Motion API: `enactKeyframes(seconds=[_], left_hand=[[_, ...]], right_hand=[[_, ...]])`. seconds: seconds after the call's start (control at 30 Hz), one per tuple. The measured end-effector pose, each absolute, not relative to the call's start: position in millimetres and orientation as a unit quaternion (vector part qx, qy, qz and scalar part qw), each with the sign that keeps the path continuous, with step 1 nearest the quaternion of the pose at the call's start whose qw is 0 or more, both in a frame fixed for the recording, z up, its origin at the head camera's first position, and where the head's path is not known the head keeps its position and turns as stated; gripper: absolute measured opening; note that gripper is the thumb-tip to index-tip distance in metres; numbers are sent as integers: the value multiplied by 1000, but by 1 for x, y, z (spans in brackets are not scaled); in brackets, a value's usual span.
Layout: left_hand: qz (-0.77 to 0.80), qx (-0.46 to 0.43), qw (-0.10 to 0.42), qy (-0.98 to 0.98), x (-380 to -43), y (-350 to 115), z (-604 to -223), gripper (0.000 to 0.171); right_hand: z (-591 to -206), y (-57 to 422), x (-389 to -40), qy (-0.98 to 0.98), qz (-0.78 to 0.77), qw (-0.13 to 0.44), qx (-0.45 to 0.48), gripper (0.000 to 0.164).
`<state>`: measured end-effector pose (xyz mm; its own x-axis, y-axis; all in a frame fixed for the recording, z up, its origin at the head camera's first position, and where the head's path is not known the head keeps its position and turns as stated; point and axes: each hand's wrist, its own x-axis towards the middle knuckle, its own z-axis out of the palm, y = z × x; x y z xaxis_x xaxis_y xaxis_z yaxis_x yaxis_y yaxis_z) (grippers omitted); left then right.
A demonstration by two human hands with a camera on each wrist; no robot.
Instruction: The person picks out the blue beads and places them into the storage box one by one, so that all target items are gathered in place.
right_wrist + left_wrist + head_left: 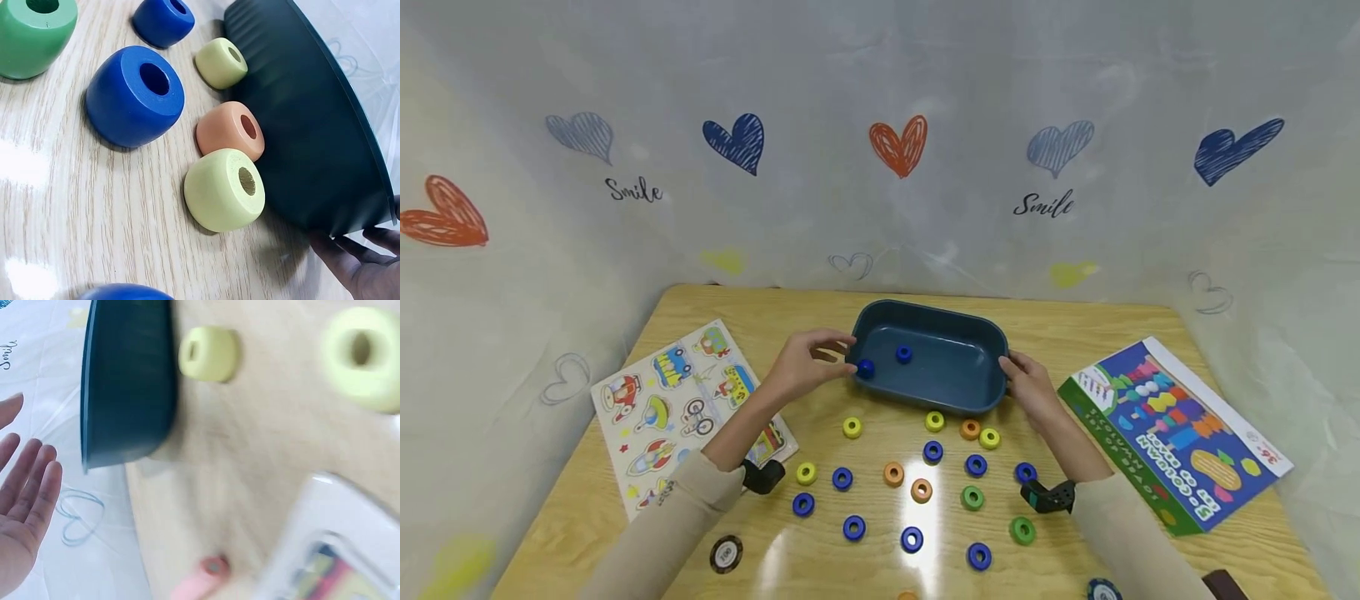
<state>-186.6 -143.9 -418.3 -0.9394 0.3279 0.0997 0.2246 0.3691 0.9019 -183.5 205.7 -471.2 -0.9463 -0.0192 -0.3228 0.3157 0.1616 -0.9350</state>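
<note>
Two rounded beads lie in the glossy tray.

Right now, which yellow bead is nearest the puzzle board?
The head view's leftmost yellow bead, just off the puzzle board; the other three lie nearer the tray.

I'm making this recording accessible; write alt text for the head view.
A person's right hand grips one end of a dark teal tray, the left hand beside its other end; two blue beads show inside the rim. Yellow, orange, green and more blue beads dot the wooden table between a picture board and a colorful box.
</note>
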Motion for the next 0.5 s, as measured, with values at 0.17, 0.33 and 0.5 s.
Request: enactKeyframes(seconds=[0.17,0.33,0.5], left_hand=[[540,197,62,816,-154,-153,-412,34],[526,209,78,821,-128,-166,-441,35],[500,218,119,830,-104,-173,-471,36]], right_hand=[[-471,208,-184,754,-635,131,106,55],[-471,205,-184,755,-634,135,97,56],[-471,204,-184,757,-633,130,97,55]])
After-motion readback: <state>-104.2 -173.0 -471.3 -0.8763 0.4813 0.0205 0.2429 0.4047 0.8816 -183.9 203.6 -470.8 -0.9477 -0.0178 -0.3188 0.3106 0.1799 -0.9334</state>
